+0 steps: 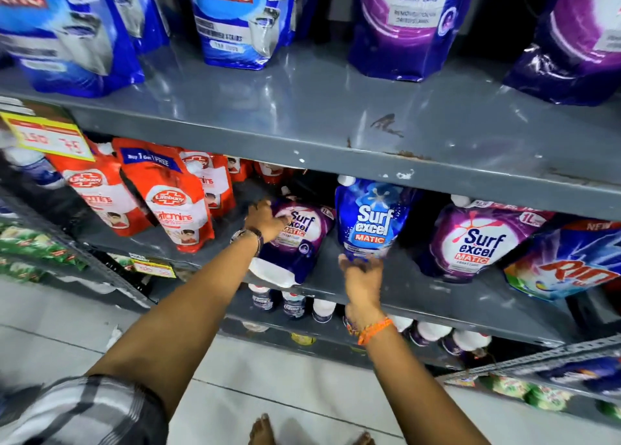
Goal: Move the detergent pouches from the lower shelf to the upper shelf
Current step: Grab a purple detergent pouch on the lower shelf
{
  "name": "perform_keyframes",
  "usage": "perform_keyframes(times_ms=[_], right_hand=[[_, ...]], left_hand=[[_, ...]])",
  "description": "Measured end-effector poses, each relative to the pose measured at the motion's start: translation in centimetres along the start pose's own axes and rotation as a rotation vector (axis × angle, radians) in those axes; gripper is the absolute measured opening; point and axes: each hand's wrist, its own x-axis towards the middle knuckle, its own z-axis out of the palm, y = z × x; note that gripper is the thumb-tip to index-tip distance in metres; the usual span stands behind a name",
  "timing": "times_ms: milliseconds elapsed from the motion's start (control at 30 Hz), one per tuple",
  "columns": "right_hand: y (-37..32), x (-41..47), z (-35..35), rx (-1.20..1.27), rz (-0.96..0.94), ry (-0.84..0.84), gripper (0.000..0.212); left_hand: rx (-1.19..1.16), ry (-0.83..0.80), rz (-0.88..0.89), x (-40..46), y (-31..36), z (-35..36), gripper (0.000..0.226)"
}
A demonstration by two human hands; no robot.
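On the lower shelf (420, 296) a purple Surf Excel pouch (299, 239) leans back, and my left hand (265, 221) grips its upper left side. Just to its right a blue Surf Excel pouch (371, 221) is held up off the shelf, with my right hand (361, 273) gripping its bottom edge from below. Another purple pouch (477, 239) stands further right on the same shelf. The upper shelf (302, 115) carries blue Matic pouches (235, 21) on the left and purple Matic pouches (406, 24) on the right, with bare grey surface in front of them.
Red Lifebuoy pouches (171, 202) stand left on the lower shelf and a Rin pack (568, 266) at the right. White-capped bottles (292, 305) line the shelf beneath. A yellow price tag (50, 138) hangs at the upper shelf's left edge. My bare feet (265, 431) are on a tiled floor.
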Motion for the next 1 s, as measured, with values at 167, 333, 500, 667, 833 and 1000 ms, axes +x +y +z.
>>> perform_keyframes(times_ms=[167, 333, 500, 667, 833, 1000], right_hand=[[1.0, 0.3, 5.1, -0.238, 0.156, -0.189, 0.013], [1.3, 1.6, 7.4, -0.289, 0.183, -0.129, 0.05], [1.1, 2.3, 6.9, -0.285, 0.234, -0.203, 0.07], [0.6, 1.6, 7.4, -0.295, 0.123, -0.255, 0.074], [-0.5, 1.6, 8.4, -0.352, -0.053, -0.304, 0.083], [-1.4, 1.9, 10.6, -0.489, -0.294, -0.223, 0.086]], left_hand=[[-0.159, -0.136, -0.087, 0.9, -1.8, -0.3, 0.08], [-0.32, -0.24, -0.146, 1.9, -2.7, -0.3, 0.065], [-0.469, -0.155, -0.088, 0.9, -3.8, -0.2, 0.041], [-0.491, 0.022, -0.06, -0.7, -4.5, -0.4, 0.059], [-0.514, 0.142, 0.069, -0.8, -4.2, -2.5, 0.057], [-0.616, 0.173, 0.17, -0.6, -2.9, -4.3, 0.061]])
